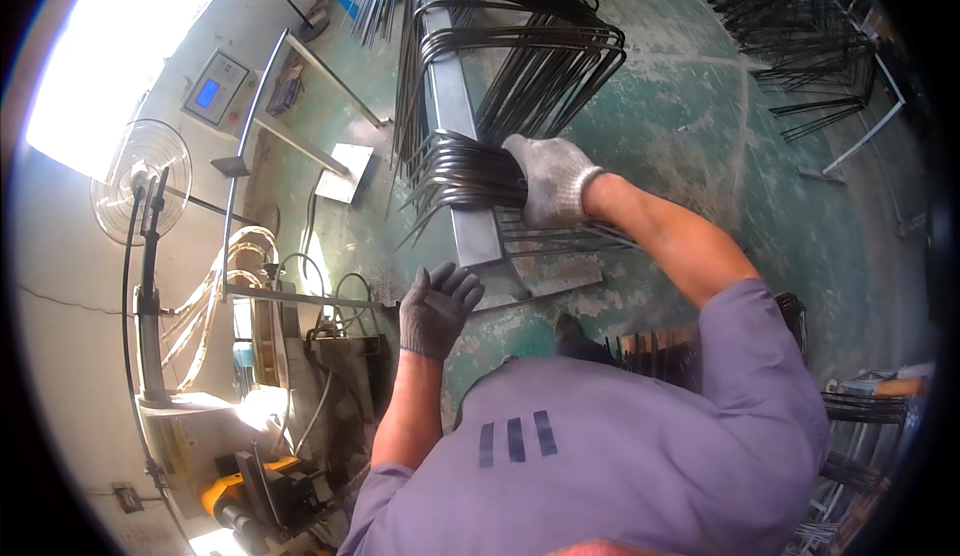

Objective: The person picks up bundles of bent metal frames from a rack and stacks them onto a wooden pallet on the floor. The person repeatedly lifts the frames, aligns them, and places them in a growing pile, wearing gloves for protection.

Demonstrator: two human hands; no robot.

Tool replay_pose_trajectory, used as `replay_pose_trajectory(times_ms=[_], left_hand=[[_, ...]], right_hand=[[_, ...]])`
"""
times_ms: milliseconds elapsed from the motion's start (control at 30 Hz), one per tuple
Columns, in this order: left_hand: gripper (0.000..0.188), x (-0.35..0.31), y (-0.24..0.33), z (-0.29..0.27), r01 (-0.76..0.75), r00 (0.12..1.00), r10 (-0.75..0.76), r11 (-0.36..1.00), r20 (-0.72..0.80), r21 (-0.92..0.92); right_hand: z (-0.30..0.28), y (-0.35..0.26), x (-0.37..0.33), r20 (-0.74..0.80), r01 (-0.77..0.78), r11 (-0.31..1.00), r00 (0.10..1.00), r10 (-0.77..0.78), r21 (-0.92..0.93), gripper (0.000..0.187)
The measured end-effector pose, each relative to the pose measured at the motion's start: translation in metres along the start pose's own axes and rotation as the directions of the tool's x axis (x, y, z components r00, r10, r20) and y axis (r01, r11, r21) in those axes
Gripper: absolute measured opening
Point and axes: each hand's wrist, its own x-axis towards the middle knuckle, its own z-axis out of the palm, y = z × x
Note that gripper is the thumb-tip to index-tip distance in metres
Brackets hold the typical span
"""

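Fingers (468, 289) of the left hand (430, 318), in a dark grey knitted glove: loosely parted and slightly curled, palm showing, nothing held. Left hand sits just beside the near end of a long, silver, rectangular metal bar (475, 236). Right hand (552, 184), in a pale grey knitted glove, is against the right side of a compact bunch of dark, bent metal rods (465, 174); its fingertips are hidden (cannot tell whether they grip or merely press).

Bunch location: across the bar, near its near end, with larger sets of similar dark rods (535, 44) draped farther along.

Step in hand, by judgement: positioning or gathering the near bunch on the bar. Next move probably calls for a secure hold with the right hand and the left brought in to steady the near side.

Surface: worn green painted floor (690, 146), scuffed with pale patches. Room: a round grey wire-cage fan (140, 178) at left, a pale control box with a blue screen (214, 88) beyond it, a bright window (110, 46) above, more dark rods (790, 31) piled at far right
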Motion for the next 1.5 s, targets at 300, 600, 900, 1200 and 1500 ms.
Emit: replay_pose_trajectory(times_ms=[300,600,900,1200,1500], left_hand=[[0.083,-0.026,0.008,0.014,0.315,0.911,-0.197,0.899,0.362,-0.304],[0.072,-0.124,-0.008,-0.105,0.414,0.908,-0.275,0.485,0.315,-0.77],[0.034,-0.216,-0.016,-0.11,0.415,0.907,-0.177,0.544,0.383,-0.729],[0.039,-0.33,-0.079,-0.111,0.443,0.893,-0.21,0.56,0.398,-0.7],[0.036,-0.453,-0.135,-0.15,0.369,0.929,-0.252,0.651,0.27,-0.663]], right_hand=[[0.069,-0.086,-0.134,-0.1,-0.007,0.985,0.995,0.025,0.173,0.047],[0.195,-0.203,-0.211,0.074,-0.017,0.981,0.997,0.002,0.192,0.037],[0.241,-0.246,-0.269,0.165,-0.08,0.944,0.986,0.028,0.321,0.039],[0.265,-0.279,-0.386,0.133,-0.079,0.899,0.991,0.024,0.43,0.046],[0.31,-0.329,-0.524,0.225,-0.181,0.782,0.973,0.053,0.597,0.055]])
